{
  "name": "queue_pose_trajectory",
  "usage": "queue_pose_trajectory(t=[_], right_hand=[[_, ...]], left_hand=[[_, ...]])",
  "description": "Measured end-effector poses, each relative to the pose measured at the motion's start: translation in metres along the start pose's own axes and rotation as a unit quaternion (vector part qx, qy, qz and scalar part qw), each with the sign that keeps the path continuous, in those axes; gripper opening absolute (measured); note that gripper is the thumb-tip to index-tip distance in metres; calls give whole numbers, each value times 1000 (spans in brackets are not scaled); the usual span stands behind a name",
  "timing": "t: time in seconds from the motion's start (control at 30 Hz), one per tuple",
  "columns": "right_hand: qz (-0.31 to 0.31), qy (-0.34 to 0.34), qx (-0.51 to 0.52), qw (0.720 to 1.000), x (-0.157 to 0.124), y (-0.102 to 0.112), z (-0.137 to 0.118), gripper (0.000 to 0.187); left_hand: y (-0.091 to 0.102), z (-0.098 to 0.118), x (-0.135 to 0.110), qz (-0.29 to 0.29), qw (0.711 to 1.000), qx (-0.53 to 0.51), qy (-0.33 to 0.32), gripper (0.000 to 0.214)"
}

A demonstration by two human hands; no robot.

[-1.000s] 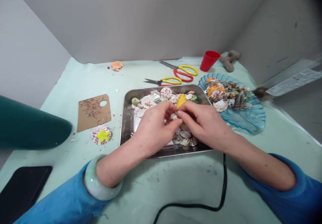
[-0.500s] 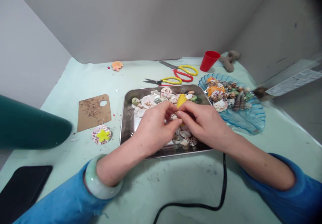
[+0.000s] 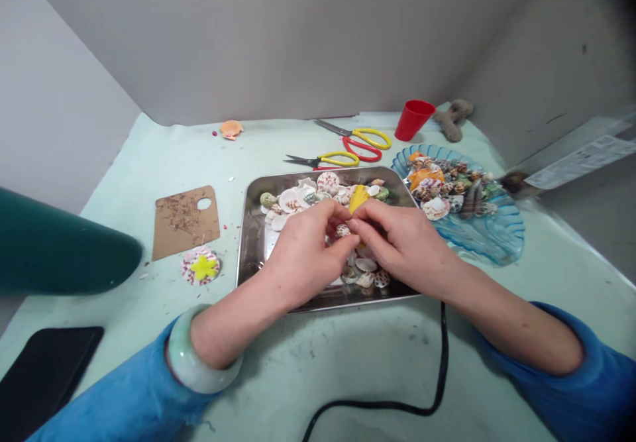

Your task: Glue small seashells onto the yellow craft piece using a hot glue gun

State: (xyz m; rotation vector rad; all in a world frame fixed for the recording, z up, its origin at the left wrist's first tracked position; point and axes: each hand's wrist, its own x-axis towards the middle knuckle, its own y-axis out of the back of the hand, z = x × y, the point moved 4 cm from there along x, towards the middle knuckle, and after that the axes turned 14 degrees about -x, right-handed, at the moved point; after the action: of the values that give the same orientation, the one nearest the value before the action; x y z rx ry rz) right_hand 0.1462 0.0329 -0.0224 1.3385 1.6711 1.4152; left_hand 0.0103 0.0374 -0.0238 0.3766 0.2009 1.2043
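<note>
Over the metal tray (image 3: 256, 193) my two hands meet, fingertips almost touching. My left hand (image 3: 308, 246), with a pale green bangle (image 3: 199, 356) at the wrist, is closed in a pinch. Facing it from the right, my right hand (image 3: 412, 246) pinches with thumb and index finger. A small brown-spotted shell (image 3: 342, 230) shows between the fingers; whether it is held or lies behind them, I cannot tell. White and patterned shells (image 3: 291, 200) fill the tray's back, beside a yellow piece (image 3: 358, 197). More small shells (image 3: 366, 273) lie under my right hand.
Scissors (image 3: 330, 160) lie behind the tray. A blue shell-shaped dish (image 3: 477, 240) of shells and a red cup (image 3: 415, 120) stand right. Leftward are a brown board (image 3: 186, 223), a speckled shell with a yellow flower (image 3: 203, 268) and a green cylinder (image 3: 64, 243). A black cable (image 3: 387, 404) runs in front.
</note>
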Motion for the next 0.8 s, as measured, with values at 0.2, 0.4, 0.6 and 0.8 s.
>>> queue_pose_trajectory(t=[0.2, 0.4, 0.6, 0.8], right_hand=[[-1, -1, -1, 1000, -1, 0, -1, 18], [-1, 0, -1, 1000, -1, 0, 0, 18], [2, 0, 4, 1000, 1, -1, 0, 18], [1, 1, 3, 1000, 0, 0, 0, 19]], left_hand=[[0, 0, -1, -1, 1000, 3, 1, 18], [0, 0, -1, -3, 1000, 3, 4, 18], [0, -1, 0, -1, 1000, -5, 6, 17], [0, -2, -1, -2, 999, -32, 6, 16]])
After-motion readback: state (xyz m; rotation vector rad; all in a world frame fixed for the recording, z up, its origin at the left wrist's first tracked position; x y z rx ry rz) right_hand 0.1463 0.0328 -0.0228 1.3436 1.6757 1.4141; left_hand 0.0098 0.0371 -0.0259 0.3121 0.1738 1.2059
